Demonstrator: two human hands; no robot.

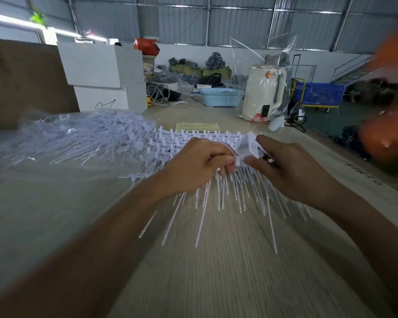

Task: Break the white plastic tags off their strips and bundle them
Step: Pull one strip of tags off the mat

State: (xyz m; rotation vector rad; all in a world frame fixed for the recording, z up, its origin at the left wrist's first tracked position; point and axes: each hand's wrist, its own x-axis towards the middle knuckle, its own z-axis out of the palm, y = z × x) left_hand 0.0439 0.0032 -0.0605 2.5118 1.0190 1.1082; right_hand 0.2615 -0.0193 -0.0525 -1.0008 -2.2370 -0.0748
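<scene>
Hands: the left hand (193, 161) and right hand (283, 164) pinched a tag strip (244, 148) closed between them; uneven twisting risked scattering tags (205, 203) hanging below the grip.

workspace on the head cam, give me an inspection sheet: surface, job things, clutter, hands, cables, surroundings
surface: pale wood-grain table, bare in front of the hands.
job's things: strip of white tags held between both hands, thin tails fanning toward the person; more strips lie behind; loose tags piled in clear plastic at left.
clutter: two stacked white boxes, light blue basket, white appliance in a clear bag, yellow paper.
grippers: left hand and right hand both pinch the strip.
cables: grey cord coiled beside the boxes; black cord near the appliance.
surroundings: corrugated metal walls, blue cart, blurred orange shape at right.
</scene>
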